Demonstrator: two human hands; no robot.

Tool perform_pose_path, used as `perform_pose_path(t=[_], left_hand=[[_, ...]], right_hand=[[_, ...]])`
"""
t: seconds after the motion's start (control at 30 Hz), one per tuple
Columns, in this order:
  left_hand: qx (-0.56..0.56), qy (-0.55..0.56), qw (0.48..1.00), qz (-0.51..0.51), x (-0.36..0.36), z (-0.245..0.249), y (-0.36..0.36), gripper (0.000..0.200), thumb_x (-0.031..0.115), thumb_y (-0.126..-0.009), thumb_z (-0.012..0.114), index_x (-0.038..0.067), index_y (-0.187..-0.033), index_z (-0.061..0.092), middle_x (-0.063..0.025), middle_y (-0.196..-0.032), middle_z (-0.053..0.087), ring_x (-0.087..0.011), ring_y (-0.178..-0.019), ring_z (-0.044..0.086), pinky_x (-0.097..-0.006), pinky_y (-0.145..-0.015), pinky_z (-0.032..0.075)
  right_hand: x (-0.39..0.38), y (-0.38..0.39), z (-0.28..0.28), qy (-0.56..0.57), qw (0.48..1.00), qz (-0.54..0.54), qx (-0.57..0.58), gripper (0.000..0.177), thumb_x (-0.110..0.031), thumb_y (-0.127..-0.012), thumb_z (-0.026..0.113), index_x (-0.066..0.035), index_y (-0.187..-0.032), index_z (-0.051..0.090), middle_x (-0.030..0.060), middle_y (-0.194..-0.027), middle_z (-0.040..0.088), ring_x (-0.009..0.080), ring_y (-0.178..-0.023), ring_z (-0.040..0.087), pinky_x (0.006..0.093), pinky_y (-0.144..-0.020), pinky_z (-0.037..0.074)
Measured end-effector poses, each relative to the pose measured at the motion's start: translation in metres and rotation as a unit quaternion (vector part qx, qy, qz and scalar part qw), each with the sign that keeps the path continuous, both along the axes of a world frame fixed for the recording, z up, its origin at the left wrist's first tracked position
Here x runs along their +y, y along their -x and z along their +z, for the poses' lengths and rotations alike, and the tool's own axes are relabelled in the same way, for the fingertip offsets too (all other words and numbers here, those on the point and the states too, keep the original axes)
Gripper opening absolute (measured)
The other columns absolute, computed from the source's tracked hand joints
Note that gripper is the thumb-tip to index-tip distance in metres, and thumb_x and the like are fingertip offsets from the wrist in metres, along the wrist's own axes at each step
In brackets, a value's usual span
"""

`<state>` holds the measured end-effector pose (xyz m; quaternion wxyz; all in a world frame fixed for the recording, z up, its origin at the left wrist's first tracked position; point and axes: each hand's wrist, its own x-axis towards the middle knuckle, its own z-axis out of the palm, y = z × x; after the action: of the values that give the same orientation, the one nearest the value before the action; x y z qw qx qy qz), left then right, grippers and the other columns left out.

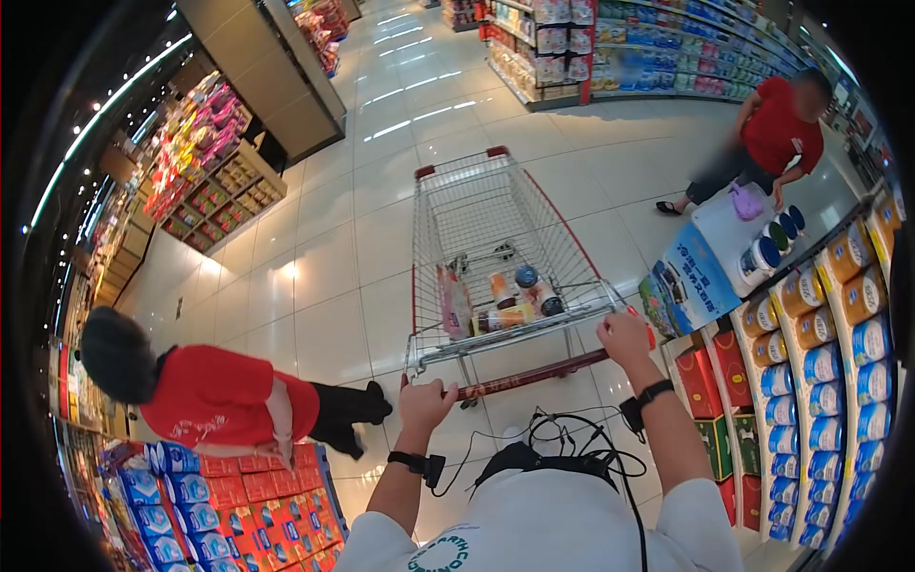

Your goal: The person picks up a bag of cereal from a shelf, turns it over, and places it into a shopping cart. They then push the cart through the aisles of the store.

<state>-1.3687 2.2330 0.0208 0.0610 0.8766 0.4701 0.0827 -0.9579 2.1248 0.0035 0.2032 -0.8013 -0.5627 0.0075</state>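
Note:
A wire shopping cart (pixel 562 243) with red corner caps and a dark red handlebar stands in front of me. My left hand (pixel 426 404) is closed at the left end of the handlebar. At the right end, my right hand (pixel 625 337) grips it too. Inside the basket, near me, lie a pink-and-white packet (pixel 455 303), a yellow-labelled package (pixel 510 316), an orange-and-white container (pixel 500 289) and a jar with a dark blue lid (pixel 526 276). Black straps with small devices circle both wrists, and loose black cables hang between my arms.
On the left a person in a red shirt (pixel 224 396) stands beside stacked red boxes (pixel 276 505). Another person in red (pixel 777 129) is at a promotion table (pixel 710 248) on the right. Shelves of tins (pixel 820 362) line the right side; a tiled aisle (pixel 381 181) runs ahead past a pillar (pixel 257 71).

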Motion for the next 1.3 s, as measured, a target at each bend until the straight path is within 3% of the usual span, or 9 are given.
perform_pose_path(t=[0.17, 0.43, 0.57, 0.67, 0.77, 0.87, 0.97, 1.03, 1.3], left_hand=[[0.002, -0.016, 0.999, -0.030, -0.015, -0.002, 0.018, 0.043, 0.045, -0.086, 0.060, 0.009, -0.063, 0.064, -0.0113, -0.052, 0.060, -0.0313, -0.048, 0.060, -0.0429, -0.053, 0.048], [0.007, 0.036, 0.999, 0.004, -0.050, -0.018, 0.039, 0.040, 0.043, -0.084, 0.062, 0.010, -0.061, 0.063, -0.0131, -0.049, 0.057, -0.0337, -0.049, 0.060, -0.0552, -0.104, 0.039], [0.009, -0.002, 1.000, -0.003, -0.073, -0.007, 0.032, 0.039, 0.042, -0.084, 0.063, 0.010, -0.062, 0.063, -0.0124, -0.049, 0.056, -0.0332, -0.049, 0.059, -0.0510, -0.091, 0.049], [0.040, 0.010, 0.999, 0.014, -0.089, -0.009, 0.027, 0.038, 0.042, -0.083, 0.063, 0.009, -0.063, 0.063, -0.0123, -0.050, 0.057, -0.0325, -0.049, 0.060, -0.0457, -0.057, 0.048], [0.031, 0.076, 0.993, 0.081, -0.107, -0.010, 0.021, 0.038, 0.038, -0.085, 0.063, 0.009, -0.061, 0.062, -0.0125, -0.050, 0.055, -0.0360, -0.053, 0.059, -0.0477, -0.084, 0.051], [0.032, 0.056, 0.994, 0.089, -0.127, -0.009, 0.011, 0.035, 0.036, -0.084, 0.063, 0.007, -0.062, 0.062, -0.0124, -0.053, 0.058, -0.0354, -0.053, 0.059, -0.0475, -0.076, 0.051], [0.004, 0.053, 0.992, 0.113, -0.152, -0.015, -0.001, 0.032, 0.031, -0.082, 0.062, 0.006, -0.063, 0.062, -0.0133, -0.055, 0.060, -0.0357, -0.054, 0.059, -0.0493, -0.090, 0.049], [-0.028, 0.090, 0.981, 0.168, -0.171, -0.017, -0.008, 0.031, 0.030, -0.082, 0.061, 0.006, -0.061, 0.060, -0.0142, -0.055, 0.058, -0.0372, -0.053, 0.057, -0.0517, -0.101, 0.043], [0.020, 0.020, 0.982, 0.185, -0.196, -0.020, -0.012, 0.035, 0.029, -0.084, 0.058, 0.006, -0.059, 0.060, -0.0167, -0.054, 0.057, -0.0390, -0.052, 0.056, -0.0492, -0.096, 0.047]], right_hand=[[-0.022, 0.023, 0.018, 0.047, 0.997, -0.035, 0.051, 0.022, -0.026, -0.082, 0.064, -0.008, -0.071, 0.067, 0.0096, -0.069, 0.066, 0.0299, -0.071, 0.064, 0.0451, -0.072, 0.047], [-0.066, 0.033, 0.019, -0.010, 0.993, -0.008, 0.114, 0.022, -0.030, -0.082, 0.066, -0.009, -0.076, 0.067, 0.0080, -0.071, 0.066, 0.0292, -0.070, 0.064, 0.0426, -0.066, 0.049], [-0.082, 0.024, 0.018, -0.012, 0.987, 0.035, 0.157, 0.022, -0.030, -0.084, 0.066, -0.008, -0.079, 0.067, 0.0075, -0.072, 0.065, 0.0257, -0.070, 0.064, 0.0388, -0.064, 0.049], [-0.094, 0.007, 0.024, 0.004, 0.967, 0.056, 0.247, 0.021, -0.029, -0.087, 0.067, -0.008, -0.086, 0.068, 0.0060, -0.076, 0.065, 0.0205, -0.070, 0.063, 0.0337, -0.064, 0.050], [-0.113, -0.009, 0.033, 0.028, 0.933, 0.065, 0.352, 0.023, -0.027, -0.089, 0.067, -0.006, -0.097, 0.067, 0.0045, -0.084, 0.066, 0.0151, -0.076, 0.063, 0.0298, -0.070, 0.051], [-0.130, -0.029, 0.045, 0.007, 0.882, 0.050, 0.468, 0.022, -0.025, -0.090, 0.068, -0.005, -0.099, 0.067, 0.0045, -0.084, 0.065, 0.0141, -0.079, 0.063, 0.0295, -0.073, 0.051], [-0.146, -0.054, 0.036, -0.044, 0.884, 0.078, 0.458, 0.020, -0.025, -0.088, 0.068, -0.006, -0.094, 0.067, 0.0041, -0.082, 0.064, 0.0179, -0.074, 0.063, 0.0324, -0.070, 0.051], [-0.152, -0.065, 0.028, -0.029, 0.945, 0.191, 0.263, 0.016, -0.024, -0.083, 0.070, -0.009, -0.085, 0.067, 0.0027, -0.081, 0.063, 0.0214, -0.074, 0.061, 0.0354, -0.069, 0.049], [-0.170, -0.061, 0.031, -0.076, 0.956, 0.229, 0.167, 0.010, -0.021, -0.079, 0.069, -0.013, -0.077, 0.065, 0.0011, -0.082, 0.061, 0.0218, -0.087, 0.059, 0.0372, -0.078, 0.046]])
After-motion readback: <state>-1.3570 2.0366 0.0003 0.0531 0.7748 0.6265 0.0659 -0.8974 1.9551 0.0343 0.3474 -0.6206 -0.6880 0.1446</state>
